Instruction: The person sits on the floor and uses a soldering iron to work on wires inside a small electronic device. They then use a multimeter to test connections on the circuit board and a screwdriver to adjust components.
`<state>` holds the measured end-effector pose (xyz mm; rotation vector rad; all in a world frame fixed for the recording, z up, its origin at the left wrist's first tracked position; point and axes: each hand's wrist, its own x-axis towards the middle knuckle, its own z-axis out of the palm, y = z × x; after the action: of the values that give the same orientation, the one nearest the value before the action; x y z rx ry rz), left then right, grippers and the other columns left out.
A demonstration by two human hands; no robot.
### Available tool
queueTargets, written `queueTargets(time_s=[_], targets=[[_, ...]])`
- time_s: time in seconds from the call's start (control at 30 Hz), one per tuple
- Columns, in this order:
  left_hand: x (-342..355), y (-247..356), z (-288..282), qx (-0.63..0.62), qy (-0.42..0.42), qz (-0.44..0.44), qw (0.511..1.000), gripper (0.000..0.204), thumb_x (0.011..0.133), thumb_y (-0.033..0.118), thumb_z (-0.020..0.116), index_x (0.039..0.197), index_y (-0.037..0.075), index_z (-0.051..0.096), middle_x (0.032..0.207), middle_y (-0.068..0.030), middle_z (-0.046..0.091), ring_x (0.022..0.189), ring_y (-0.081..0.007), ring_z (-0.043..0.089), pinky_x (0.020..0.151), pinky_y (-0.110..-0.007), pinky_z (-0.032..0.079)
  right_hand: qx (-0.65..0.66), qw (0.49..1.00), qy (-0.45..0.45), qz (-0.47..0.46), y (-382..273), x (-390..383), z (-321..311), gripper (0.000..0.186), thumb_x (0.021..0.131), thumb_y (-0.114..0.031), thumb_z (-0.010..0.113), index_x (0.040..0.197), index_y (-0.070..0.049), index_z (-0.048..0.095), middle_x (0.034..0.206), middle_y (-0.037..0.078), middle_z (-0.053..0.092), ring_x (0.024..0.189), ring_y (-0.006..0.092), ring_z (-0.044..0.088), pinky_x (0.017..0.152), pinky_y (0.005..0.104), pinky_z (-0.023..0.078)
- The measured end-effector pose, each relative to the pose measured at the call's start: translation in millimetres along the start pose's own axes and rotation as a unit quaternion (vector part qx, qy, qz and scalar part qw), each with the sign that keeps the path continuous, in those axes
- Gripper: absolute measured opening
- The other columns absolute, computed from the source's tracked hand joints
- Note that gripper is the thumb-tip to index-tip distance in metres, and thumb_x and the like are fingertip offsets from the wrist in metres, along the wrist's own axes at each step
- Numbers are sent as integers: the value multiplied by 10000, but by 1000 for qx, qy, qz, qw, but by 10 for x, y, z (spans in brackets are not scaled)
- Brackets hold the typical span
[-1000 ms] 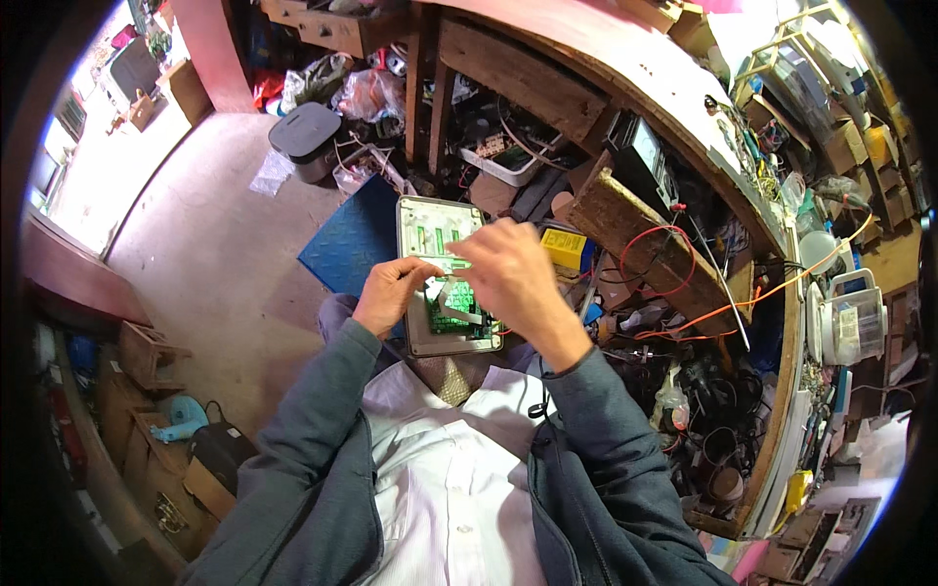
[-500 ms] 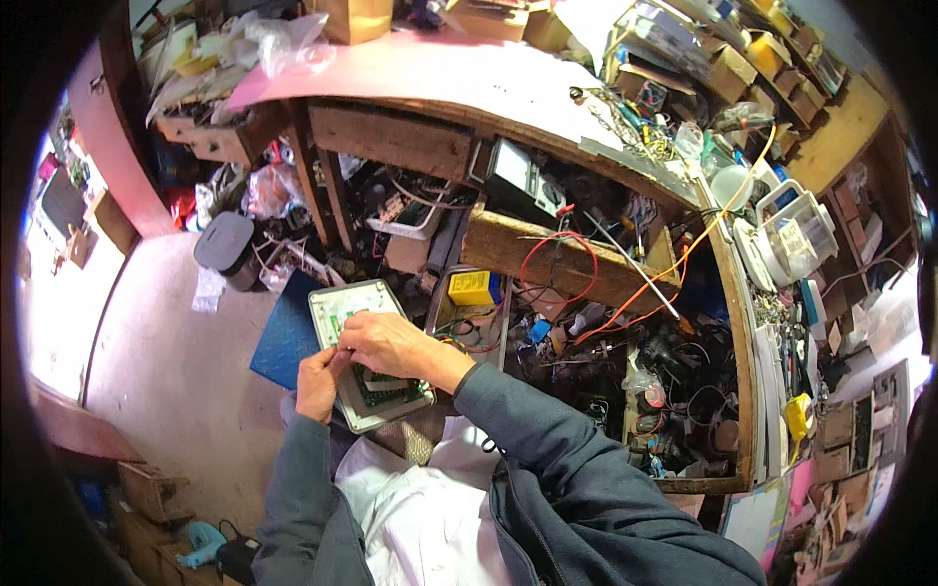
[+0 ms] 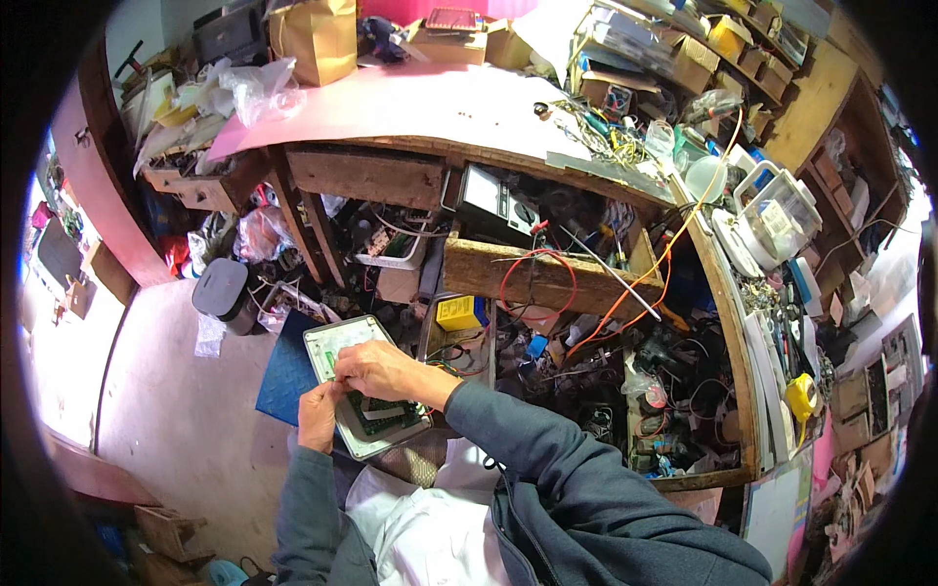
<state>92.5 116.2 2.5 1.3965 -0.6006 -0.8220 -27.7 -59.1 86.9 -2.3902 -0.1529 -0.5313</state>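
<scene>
A pale grey open case (image 3: 369,326) rests tilted over my lap, with a green circuit board (image 3: 393,422) showing in its near half. My right hand (image 3: 383,371) reaches across the case, fingers bent and pinched together at its left side. Close against those fingertips, my left hand (image 3: 317,416) has its thumb and fingers pressed together by the case's left edge. The fingertips of both hands meet there, and whatever small thing they hold is hidden. Under the case's far left side lies a blue flat surface (image 3: 281,375).
Beyond the case stands a wooden bench with a pink top (image 3: 391,103). Its open drawer (image 3: 508,272) juts toward me beside a yellow box (image 3: 457,313) and red and orange wires. Cluttered parts fill the space right of me. A dark bin (image 3: 225,293) stands on the floor at left.
The view has tilted up slightly, so the scene sits lower in the picture. Both hands stay at the same spot on the case, with only small finger shifts.
</scene>
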Motion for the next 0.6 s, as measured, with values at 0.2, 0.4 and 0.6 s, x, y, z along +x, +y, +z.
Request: queueTargets(time_s=[0.2, 0.4, 0.6], targets=[[-27, 40, -12, 14, -18, -12, 1000, 280, 1033, 270, 706, 1061, 2, 783, 890, 48, 674, 798, -53, 541, 698, -230, 431, -45, 993, 86, 73, -239, -87, -5, 72, 879, -132, 647, 888, -61, 654, 896, 141, 676, 849, 401, 686, 693, 521, 523], [-128, 334, 121, 26, -18, -20, 999, 239, 957, 89, 727, 1175, 7, 782, 902, 29, 689, 773, -50, 533, 705, -219, 432, -105, 961, 250, 46, -255, -111, -937, 51, 895, -57, 731, 901, -51, 681, 841, 122, 687, 783, 302, 704, 686, 401, 564], [-175, 232, 61, 46, 3, -21, 999, 204, 951, 40, 694, 1127, 15, 795, 1044, -28, 747, 936, -105, 637, 866, -262, 503, -211, 862, 410, 211, 675, 69, -2626, 66, 905, -106, 719, 900, -44, 739, 817, 149, 745, 773, 286, 739, 712, 370, 569]])
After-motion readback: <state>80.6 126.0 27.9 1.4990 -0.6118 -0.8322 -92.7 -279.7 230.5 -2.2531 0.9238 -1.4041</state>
